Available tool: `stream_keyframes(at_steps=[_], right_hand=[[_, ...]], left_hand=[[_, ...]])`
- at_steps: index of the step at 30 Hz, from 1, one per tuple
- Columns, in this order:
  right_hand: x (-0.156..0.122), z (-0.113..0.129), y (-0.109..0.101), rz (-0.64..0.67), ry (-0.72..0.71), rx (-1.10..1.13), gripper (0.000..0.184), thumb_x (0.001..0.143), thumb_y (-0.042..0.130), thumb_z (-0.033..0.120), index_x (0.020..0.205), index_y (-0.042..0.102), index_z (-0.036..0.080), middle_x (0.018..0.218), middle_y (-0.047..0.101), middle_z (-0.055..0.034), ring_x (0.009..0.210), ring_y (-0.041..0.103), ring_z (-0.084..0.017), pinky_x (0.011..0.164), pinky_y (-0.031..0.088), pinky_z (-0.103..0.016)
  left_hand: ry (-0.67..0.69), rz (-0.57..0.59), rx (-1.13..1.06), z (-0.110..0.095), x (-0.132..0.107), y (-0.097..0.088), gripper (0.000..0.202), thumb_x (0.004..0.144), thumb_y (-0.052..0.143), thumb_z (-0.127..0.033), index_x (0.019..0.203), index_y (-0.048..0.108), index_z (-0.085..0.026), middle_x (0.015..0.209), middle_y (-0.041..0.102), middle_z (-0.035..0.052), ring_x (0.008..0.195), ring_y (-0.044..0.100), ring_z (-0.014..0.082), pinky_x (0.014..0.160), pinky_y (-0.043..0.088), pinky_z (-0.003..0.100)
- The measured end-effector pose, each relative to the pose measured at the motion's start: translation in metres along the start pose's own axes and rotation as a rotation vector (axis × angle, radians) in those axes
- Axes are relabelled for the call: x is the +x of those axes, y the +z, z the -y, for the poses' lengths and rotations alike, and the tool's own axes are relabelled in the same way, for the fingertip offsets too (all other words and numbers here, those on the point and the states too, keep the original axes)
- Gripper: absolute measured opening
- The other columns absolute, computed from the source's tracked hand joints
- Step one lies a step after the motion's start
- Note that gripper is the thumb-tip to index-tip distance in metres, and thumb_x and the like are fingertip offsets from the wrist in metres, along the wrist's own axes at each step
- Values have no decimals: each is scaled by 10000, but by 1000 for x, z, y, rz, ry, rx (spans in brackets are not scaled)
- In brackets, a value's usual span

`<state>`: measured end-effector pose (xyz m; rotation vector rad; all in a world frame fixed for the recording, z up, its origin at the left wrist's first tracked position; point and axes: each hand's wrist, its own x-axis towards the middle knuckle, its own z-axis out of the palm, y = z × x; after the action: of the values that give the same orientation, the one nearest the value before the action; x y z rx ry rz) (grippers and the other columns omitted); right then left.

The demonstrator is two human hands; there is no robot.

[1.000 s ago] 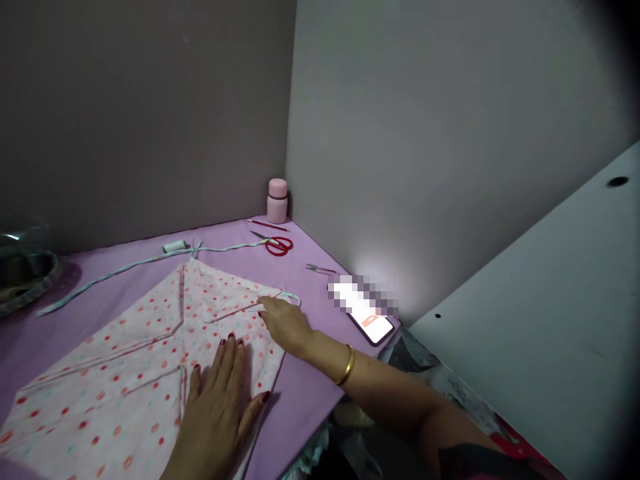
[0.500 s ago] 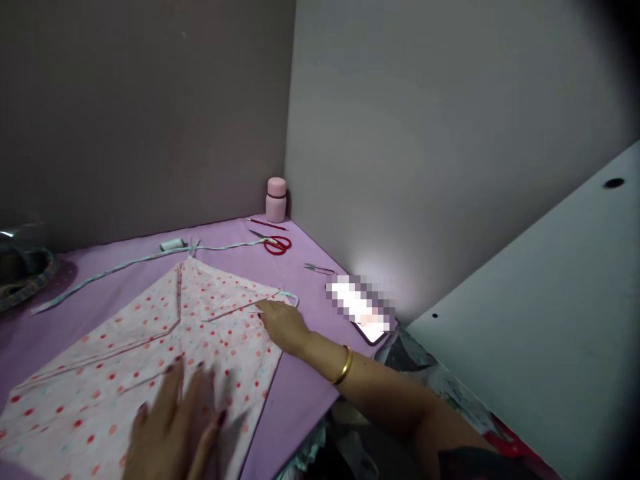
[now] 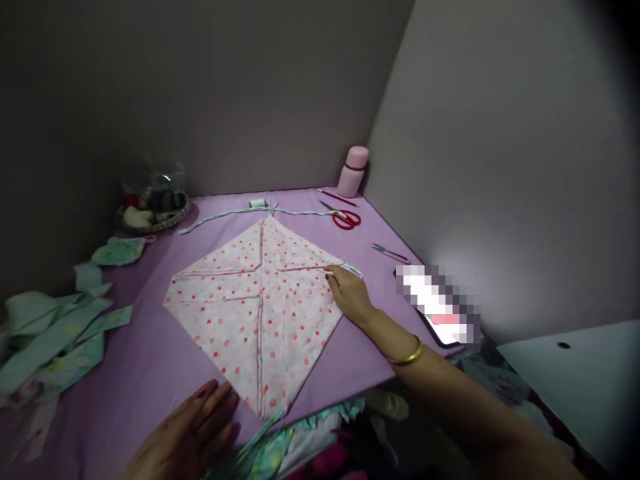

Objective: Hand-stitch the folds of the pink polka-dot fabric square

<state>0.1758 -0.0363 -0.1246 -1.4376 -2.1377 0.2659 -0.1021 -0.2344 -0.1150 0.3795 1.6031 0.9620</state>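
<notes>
A white cloth with red and pink dots (image 3: 300,313) lies as a diamond on the purple-covered table, its folded edges meeting near the middle. My right hand (image 3: 350,293) rests at the cloth's right corner, fingers bent together; a thin pale sliver shows at the fingertips, too small to name. By that corner is a light green tie loop (image 3: 355,270). Beside the lower left edge, my left hand (image 3: 193,427) is turned on its side with fingers stretched out, holding nothing. A long pale green cord (image 3: 220,217) runs behind the top corner, with one end over the red-handled scissors (image 3: 347,219).
Green fabric scraps (image 3: 60,340) pile up at the left. Behind them stands a basket of spools (image 3: 155,210). A white spool (image 3: 257,203), a red pencil (image 3: 337,198), a pink bottle (image 3: 353,173), thread snips (image 3: 390,253) and a lit phone (image 3: 440,313) line the back and right.
The view has swung left and drawn back, so the whole cloth and the scraps show. My left hand has come off the cloth to its lower left side. My right hand stays at the right corner.
</notes>
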Motion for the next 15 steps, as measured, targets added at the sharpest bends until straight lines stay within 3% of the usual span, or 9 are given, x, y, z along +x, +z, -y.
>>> stream_keyframes(at_steps=[2, 4, 8, 11, 15], right_hand=[[-1, -1, 0, -9, -8, 10, 249, 866, 397, 163, 1045, 571, 153, 1051, 631, -89, 993, 568, -209, 862, 427, -340], [-1, -1, 1, -17, -16, 15, 247, 863, 397, 162, 1034, 574, 158, 1037, 635, -84, 984, 571, -205, 856, 429, -336], [0, -2, 1, -22, -31, 22, 241, 861, 397, 161, 1017, 580, 164, 1009, 643, -74, 953, 580, -197, 830, 434, -320], [0, -3, 0, -18, -33, 29, 234, 860, 399, 163, 1001, 586, 168, 982, 649, -67, 918, 586, -197, 802, 434, -314], [0, -4, 0, -1, -49, 47, 232, 863, 396, 161, 997, 586, 172, 974, 648, -56, 906, 585, -185, 797, 424, -294]], left_hand=[[-244, -24, -243, -10, -4, 13, 348, 740, 490, -386, 1040, 534, -214, 1114, 645, 96, 975, 627, 246, 803, 533, 403], [-332, -38, -287, -13, -3, 22, 304, 661, 613, -343, 930, 557, -215, 963, 683, 62, 842, 665, 208, 724, 537, 341], [-243, 119, -127, -4, 4, 32, 363, 473, 774, -426, 609, 518, -208, 514, 561, -27, 537, 598, 144, 518, 454, 249], [-195, 242, -33, 2, -2, 40, 402, 509, 750, -514, 585, 514, -198, 472, 510, -46, 446, 504, 98, 450, 370, 216], [-243, 363, -35, 3, -14, 50, 411, 552, 722, -548, 613, 536, -187, 477, 522, -42, 391, 427, 69, 408, 297, 202]])
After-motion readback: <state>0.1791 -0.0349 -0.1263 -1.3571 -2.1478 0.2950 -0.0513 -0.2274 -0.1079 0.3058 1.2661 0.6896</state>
